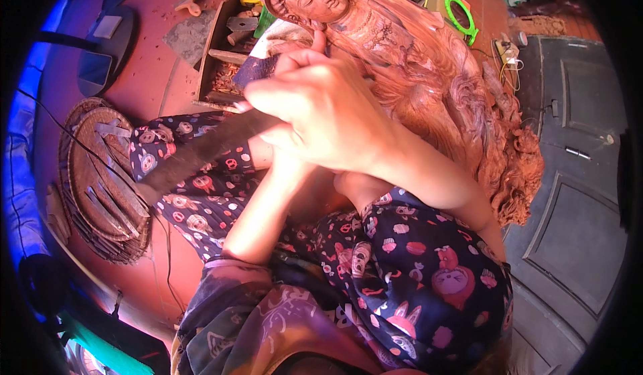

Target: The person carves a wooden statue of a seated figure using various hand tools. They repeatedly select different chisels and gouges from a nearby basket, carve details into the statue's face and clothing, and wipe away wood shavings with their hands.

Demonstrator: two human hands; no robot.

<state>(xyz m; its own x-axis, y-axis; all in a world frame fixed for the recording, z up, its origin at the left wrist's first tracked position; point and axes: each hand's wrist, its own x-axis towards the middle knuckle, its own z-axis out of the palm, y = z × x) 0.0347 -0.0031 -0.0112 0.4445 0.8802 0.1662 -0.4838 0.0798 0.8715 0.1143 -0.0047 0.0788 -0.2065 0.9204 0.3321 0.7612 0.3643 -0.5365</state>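
My right hand (328, 104) is closed round a long, dark bar-shaped tool (207, 151) in front of the carving. The tool slants down to the left, its blunt brown end above the basket; its other end is hidden in the grip. My left hand (295, 157) comes up beneath the right one, mostly covered by it, its fingers hidden. Just beyond both hands lies a large reddish-brown wood carving (408, 60) of a robed figure with a serene face. A dark purplish piece of sheet (256, 71) shows beside my fingers.
At left, a round woven basket (84, 194) holds several flat metal blades. Behind my hands stands a wooden box (207, 57) with tools and shavings. A flat grey stone (189, 39) lies on the red tiles. Dark panelled doors (569, 174) are at right, a green-rimmed ring (461, 20) at upper right.
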